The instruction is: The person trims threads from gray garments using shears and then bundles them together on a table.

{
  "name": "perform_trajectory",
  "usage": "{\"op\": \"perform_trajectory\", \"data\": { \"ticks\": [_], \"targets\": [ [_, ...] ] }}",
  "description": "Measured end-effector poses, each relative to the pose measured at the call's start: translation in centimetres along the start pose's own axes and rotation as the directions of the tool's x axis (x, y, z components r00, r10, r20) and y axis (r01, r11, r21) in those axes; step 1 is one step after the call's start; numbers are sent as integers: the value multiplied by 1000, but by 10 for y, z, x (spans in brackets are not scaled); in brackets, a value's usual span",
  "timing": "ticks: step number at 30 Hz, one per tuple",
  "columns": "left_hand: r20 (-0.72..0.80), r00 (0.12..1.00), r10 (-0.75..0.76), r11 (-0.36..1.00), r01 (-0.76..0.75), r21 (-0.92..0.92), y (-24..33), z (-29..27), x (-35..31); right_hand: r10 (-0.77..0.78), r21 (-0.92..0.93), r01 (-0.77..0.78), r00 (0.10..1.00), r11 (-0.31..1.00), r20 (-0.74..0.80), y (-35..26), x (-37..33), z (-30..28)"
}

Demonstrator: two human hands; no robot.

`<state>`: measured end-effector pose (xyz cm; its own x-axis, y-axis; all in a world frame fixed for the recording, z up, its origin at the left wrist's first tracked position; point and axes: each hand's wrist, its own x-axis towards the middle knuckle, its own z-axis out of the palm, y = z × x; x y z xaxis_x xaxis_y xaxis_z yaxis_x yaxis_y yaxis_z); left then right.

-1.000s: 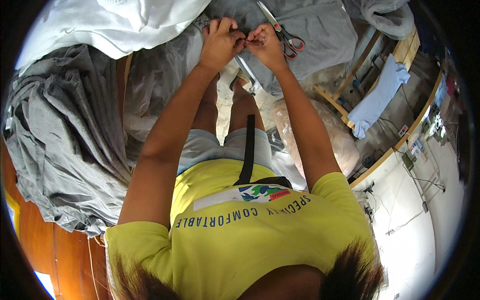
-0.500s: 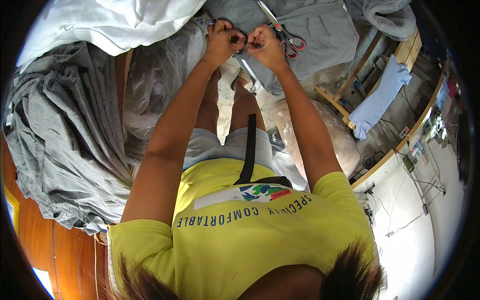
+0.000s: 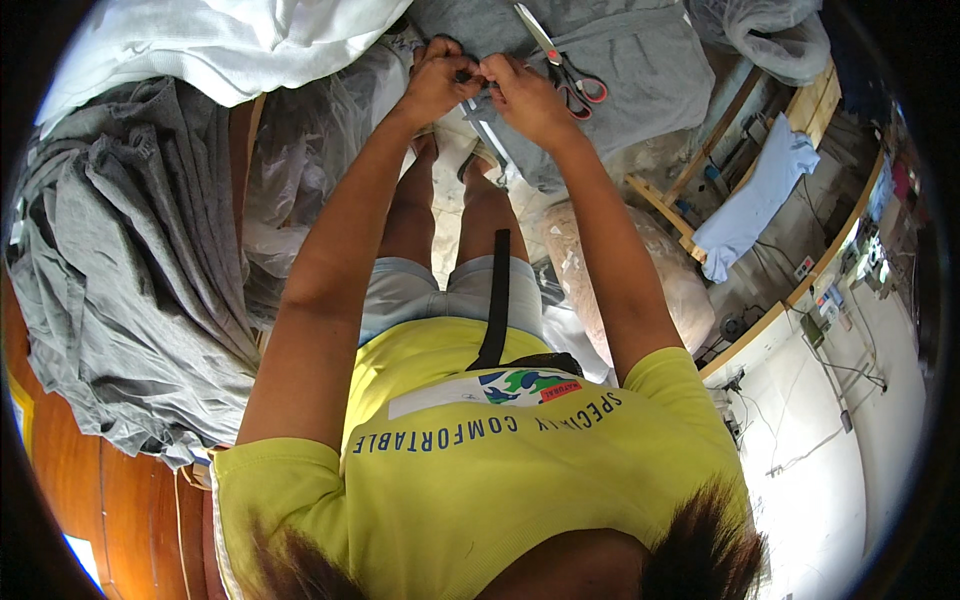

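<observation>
Hands [image 3: 530,102] have drawn together, beside scissors [image 3: 554,58] on grey cloth [image 3: 655,75].

At left a heap of grey cloth [image 3: 130,260] lies beside white fabric [image 3: 220,50], while at right a light-blue cloth [image 3: 756,200] lies across a wooden frame [image 3: 818,105] near a bulging plastic bag [image 3: 682,290].

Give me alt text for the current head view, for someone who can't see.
A person's left hand and right hand are close together at a grey cloth; scissors with red-and-black handles lie on it to the right.
</observation>
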<state>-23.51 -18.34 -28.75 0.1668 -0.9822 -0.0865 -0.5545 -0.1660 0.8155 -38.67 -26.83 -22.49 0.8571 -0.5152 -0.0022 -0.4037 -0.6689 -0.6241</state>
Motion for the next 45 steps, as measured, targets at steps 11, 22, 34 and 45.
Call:
{"op": "perform_trajectory", "data": {
  "ticks": [11,22,34,45],
  "targets": [
    [-32,997,-70,985,74,154,20,5,-4,280,175,-289,957,941,79,-7,-1,7],
    [-15,996,-92,976,93,199,20,6,-2,87,-161,-71,991,984,97,-8,-3,12],
    [-68,996,-59,969,74,236,43,-6,-6,165,66,-159,982,985,-92,3,-16,30],
    [-202,977,-69,976,108,188,25,1,-6,574,979,-132,819,157,18,17,-23,50]
  ]
}}
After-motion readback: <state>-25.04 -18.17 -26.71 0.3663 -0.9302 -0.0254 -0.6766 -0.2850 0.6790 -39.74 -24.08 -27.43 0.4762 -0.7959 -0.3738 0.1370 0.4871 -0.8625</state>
